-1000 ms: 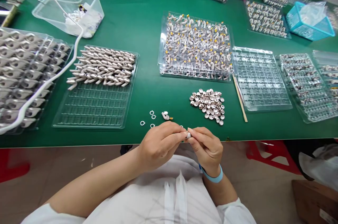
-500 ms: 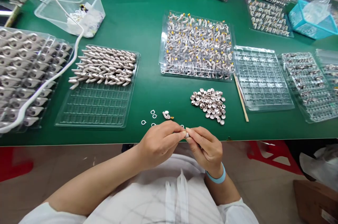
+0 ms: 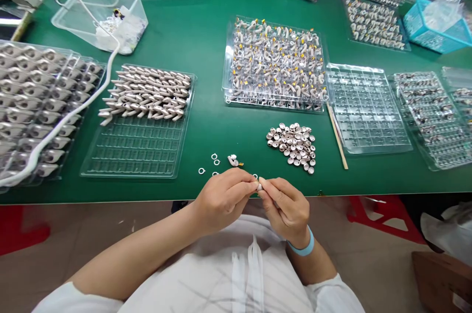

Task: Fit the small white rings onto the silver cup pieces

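Note:
Both of my hands meet at the table's front edge around a small pale rounded part [image 3: 259, 186]. My left hand [image 3: 224, 200] pinches it from the left, and my right hand [image 3: 286, 210] pinches it from the right. Fingertips cover most of the part. Just beyond my left hand lies a curved beige piece with an orange tab [image 3: 233, 160]. Several small white rings [image 3: 214, 156] are scattered near it, one partly behind my fingers. A pile of small round metallic caps [image 3: 293, 145] lies beyond my right hand.
A clear tray of curved orange-tabbed pieces [image 3: 276, 65] stands mid-table. Left are a tray of slender beige shells [image 3: 147, 92], a white cable [image 3: 86, 101] and a clear tub [image 3: 99, 13]. A wooden stick [image 3: 338, 141] lies by a clear tray [image 3: 368, 109]; a blue basket [image 3: 427, 28] stands behind.
Almost nothing differs. My hands stay closed on the small part, with only a tiny shift of the fingers; the whole view has moved slightly.

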The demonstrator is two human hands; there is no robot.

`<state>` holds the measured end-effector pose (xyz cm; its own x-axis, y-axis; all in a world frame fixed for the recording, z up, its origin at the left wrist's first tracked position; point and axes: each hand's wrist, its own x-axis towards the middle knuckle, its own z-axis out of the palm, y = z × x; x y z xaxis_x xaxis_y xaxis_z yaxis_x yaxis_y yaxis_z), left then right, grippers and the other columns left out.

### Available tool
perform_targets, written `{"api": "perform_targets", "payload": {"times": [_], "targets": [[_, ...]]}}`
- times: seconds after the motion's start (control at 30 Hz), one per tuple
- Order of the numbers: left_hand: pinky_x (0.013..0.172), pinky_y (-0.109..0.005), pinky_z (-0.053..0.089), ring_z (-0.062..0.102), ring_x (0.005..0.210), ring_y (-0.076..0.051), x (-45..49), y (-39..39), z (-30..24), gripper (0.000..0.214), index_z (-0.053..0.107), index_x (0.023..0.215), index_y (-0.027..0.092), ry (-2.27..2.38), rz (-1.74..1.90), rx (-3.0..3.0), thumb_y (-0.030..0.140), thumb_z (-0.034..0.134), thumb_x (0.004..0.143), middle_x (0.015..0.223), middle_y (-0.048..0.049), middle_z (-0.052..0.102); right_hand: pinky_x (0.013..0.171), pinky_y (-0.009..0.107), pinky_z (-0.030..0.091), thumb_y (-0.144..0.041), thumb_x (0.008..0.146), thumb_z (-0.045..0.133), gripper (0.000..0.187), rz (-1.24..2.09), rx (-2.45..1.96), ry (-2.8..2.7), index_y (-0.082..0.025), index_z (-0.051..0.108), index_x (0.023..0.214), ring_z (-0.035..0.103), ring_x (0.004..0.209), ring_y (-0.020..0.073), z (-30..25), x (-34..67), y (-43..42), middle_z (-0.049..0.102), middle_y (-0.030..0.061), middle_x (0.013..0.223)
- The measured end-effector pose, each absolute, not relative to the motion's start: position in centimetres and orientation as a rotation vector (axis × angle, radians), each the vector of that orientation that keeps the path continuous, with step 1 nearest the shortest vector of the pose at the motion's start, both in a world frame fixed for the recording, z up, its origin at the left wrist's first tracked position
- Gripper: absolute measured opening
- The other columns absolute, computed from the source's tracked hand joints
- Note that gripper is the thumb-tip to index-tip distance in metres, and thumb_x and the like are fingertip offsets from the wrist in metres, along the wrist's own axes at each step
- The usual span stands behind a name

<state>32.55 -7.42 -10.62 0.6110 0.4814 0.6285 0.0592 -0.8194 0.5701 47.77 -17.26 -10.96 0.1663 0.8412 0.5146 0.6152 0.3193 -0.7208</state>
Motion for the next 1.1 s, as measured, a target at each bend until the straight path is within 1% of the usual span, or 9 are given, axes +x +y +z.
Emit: {"api": "perform_targets", "payload": {"times": [0.07, 0.13, 0.27, 0.37, 0.5, 0.7, 0.87, 0.97, 1.1], "targets": [[0.071, -0.029, 0.06, 0.069, 0.077, -0.016, 32.6, -7.5, -10.7, 0.014, 0.062, 0.096, 0.016, 0.46, 1.119, 2.324, 0.005, 0.057, 0.088, 0.084, -0.0073, 0.072, 0.067, 0.031, 0.061, -0.005, 0.088, 0.061, 0.049, 0.272, -1.396, -1.538, -0.025, 0.06, 0.133, 0.069, 0.08, 0.0187, -10.9, 47.7, -17.2, 0.073, 0.0081, 0.095], [0.074, -0.029, 0.06, 0.069, 0.078, -0.015, 32.6, -7.5, -10.7, 0.017, 0.062, 0.102, 0.017, 0.493, 1.091, 2.316, 0.007, 0.056, 0.09, 0.085, -0.006, 0.073, 0.067, 0.032, 0.061, -0.006, 0.089, 0.06, 0.046, 0.275, -1.402, -1.547, -0.024, 0.061, 0.131, 0.07, 0.08, 0.0191, -10.8, 47.7, -17.2, 0.073, 0.0088, 0.095], [0.072, -0.028, 0.06, 0.07, 0.08, -0.016, 32.5, -7.4, -10.8, 0.028, 0.062, 0.115, 0.016, 0.443, 1.068, 2.306, 0.006, 0.056, 0.09, 0.089, -0.008, 0.073, 0.069, 0.033, 0.061, -0.006, 0.089, 0.059, 0.043, 0.256, -1.419, -1.573, -0.023, 0.062, 0.128, 0.069, 0.083, 0.02, -10.6, 47.7, -17.0, 0.072, 0.0102, 0.096], [0.072, -0.029, 0.06, 0.07, 0.08, -0.016, 32.7, -7.1, -10.8, 0.032, 0.063, 0.118, 0.015, 0.415, 1.1, 2.296, 0.002, 0.057, 0.088, 0.088, -0.009, 0.073, 0.072, 0.034, 0.061, -0.006, 0.089, 0.059, 0.042, 0.224, -1.449, -1.577, -0.021, 0.062, 0.128, 0.069, 0.086, 0.0205, -10.4, 47.6, -16.8, 0.071, 0.0116, 0.098], [0.076, -0.03, 0.061, 0.071, 0.084, -0.017, 33.0, -7.0, -11.0, 0.034, 0.063, 0.118, 0.016, 0.407, 1.172, 2.293, 0.003, 0.057, 0.088, 0.092, -0.0092, 0.074, 0.072, 0.032, 0.06, -0.006, 0.091, 0.057, 0.042, 0.242, -1.494, -1.545, -0.021, 0.061, 0.13, 0.069, 0.086, 0.0197, -10.2, 47.2, -16.5, 0.071, 0.0103, 0.098], [0.074, -0.028, 0.06, 0.07, 0.081, -0.016, 33.4, -6.9, -11.2, 0.031, 0.063, 0.116, 0.018, 0.469, 1.215, 2.327, 0.005, 0.058, 0.088, 0.089, -0.007, 0.073, 0.074, 0.03, 0.06, -0.01, 0.093, 0.056, 0.035, 0.337, -1.545, -1.411, -0.021, 0.063, 0.126, 0.068, 0.084, 0.0171, -10.0, 47.0, -16.2, 0.07, 0.0084, 0.097], [0.073, -0.026, 0.059, 0.069, 0.079, -0.014, 33.5, -7.0, -11.1, 0.029, 0.062, 0.114, 0.017, 0.469, 1.215, 2.298, 0.005, 0.058, 0.089, 0.089, -0.0058, 0.072, 0.07, 0.029, 0.058, -0.018, 0.094, 0.059, 0.03, 0.53, -1.502, -1.456, -0.02, 0.063, 0.124, 0.066, 0.079, 0.0153, -9.6, 48.1, -16.1, 0.069, 0.007, 0.096], [0.074, -0.027, 0.059, 0.069, 0.08, -0.015, 33.5, -7.1, -11.1, 0.029, 0.062, 0.114, 0.016, 0.466, 1.201, 2.291, 0.003, 0.058, 0.088, 0.09, -0.0067, 0.072, 0.071, 0.031, 0.056, -0.02, 0.095, 0.058, 0.031, 0.559, -1.502, -1.539, -0.018, 0.061, 0.126, 0.063, 0.078, 0.016, -9.5, 48.6, -16.1, 0.067, 0.0072, 0.093], [0.073, -0.028, 0.059, 0.068, 0.081, -0.016, 33.6, -7.2, -11.3, 0.029, 0.063, 0.113, 0.015, 0.483, 1.177, 2.313, 0.002, 0.058, 0.088, 0.092, -0.0082, 0.072, 0.074, 0.032, 0.055, -0.019, 0.097, 0.054, 0.031, 0.521, -1.541, -1.597, -0.018, 0.06, 0.126, 0.063, 0.083, 0.0179, -9.7, 48.7, -16.0, 0.067, 0.008, 0.095]]}}
